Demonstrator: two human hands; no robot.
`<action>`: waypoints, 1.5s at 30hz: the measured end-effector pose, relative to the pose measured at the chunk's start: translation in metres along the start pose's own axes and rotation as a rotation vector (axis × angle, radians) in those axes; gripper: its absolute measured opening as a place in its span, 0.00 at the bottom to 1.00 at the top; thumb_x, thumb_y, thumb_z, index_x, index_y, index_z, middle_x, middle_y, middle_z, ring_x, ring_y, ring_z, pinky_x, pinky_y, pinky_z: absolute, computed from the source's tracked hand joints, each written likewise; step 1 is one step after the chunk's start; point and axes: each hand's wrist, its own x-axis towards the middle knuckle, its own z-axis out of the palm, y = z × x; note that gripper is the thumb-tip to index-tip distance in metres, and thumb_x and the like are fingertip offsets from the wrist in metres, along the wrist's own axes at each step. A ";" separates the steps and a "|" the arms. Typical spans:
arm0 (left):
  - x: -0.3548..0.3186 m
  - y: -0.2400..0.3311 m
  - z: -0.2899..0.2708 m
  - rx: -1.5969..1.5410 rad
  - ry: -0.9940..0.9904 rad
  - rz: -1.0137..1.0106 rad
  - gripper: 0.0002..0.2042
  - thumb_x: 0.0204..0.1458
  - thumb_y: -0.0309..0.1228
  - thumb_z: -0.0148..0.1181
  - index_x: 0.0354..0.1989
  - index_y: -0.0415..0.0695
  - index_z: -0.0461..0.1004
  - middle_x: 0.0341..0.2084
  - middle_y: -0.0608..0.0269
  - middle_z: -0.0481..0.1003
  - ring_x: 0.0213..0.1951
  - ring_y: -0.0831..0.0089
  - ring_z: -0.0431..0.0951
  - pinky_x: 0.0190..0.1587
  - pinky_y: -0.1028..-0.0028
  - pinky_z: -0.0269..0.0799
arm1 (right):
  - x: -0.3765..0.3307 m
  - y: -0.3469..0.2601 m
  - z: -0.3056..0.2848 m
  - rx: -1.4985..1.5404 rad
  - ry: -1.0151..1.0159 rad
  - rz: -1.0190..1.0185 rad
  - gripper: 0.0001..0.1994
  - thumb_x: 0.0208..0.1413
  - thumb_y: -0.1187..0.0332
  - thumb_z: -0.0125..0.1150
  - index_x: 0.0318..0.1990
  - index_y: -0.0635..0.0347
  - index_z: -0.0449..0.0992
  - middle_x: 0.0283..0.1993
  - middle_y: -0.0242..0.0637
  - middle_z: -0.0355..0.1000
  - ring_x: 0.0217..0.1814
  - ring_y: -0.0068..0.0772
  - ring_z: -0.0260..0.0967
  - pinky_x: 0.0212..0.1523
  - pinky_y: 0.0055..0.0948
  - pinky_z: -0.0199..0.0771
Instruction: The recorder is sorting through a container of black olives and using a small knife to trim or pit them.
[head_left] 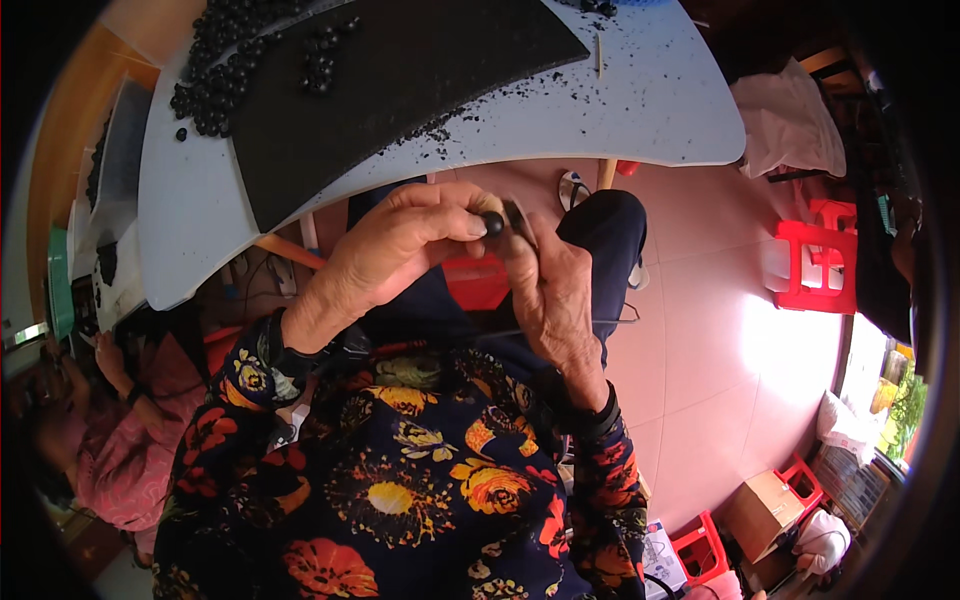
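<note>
Hands [405, 238] nearly meeting, left pinching black ball [493, 224], right [553, 288] gripping dark tool [516, 217]

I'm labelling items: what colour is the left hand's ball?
The ball is black, clearest in the head view.

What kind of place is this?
Probably a small, informal workroom, maybe in a home: round black pieces heaped on a white table, with red plastic stools and a cardboard box around the room.
</note>
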 end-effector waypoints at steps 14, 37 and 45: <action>0.000 0.001 -0.001 0.111 -0.079 0.008 0.13 0.55 0.26 0.49 0.45 0.32 0.71 0.34 0.62 0.73 0.36 0.77 0.71 0.45 0.76 0.68 | 0.004 0.003 -0.002 -0.047 -0.020 -0.031 0.13 0.56 0.61 0.59 0.30 0.62 0.69 0.21 0.39 0.72 0.23 0.43 0.72 0.29 0.32 0.71; 0.002 0.009 0.002 0.133 -0.109 -0.078 0.14 0.56 0.27 0.51 0.48 0.31 0.69 0.36 0.61 0.73 0.34 0.76 0.72 0.40 0.78 0.69 | 0.000 0.010 -0.004 -0.181 -0.016 -0.161 0.10 0.53 0.65 0.60 0.31 0.61 0.69 0.24 0.41 0.69 0.23 0.45 0.69 0.25 0.35 0.69; 0.005 -0.001 0.003 0.044 -0.101 -0.004 0.12 0.54 0.27 0.51 0.44 0.34 0.70 0.33 0.62 0.71 0.33 0.78 0.68 0.42 0.79 0.66 | -0.032 0.026 0.007 0.229 0.118 0.085 0.18 0.64 0.62 0.46 0.22 0.62 0.65 0.17 0.24 0.58 0.18 0.15 0.52 0.20 0.21 0.52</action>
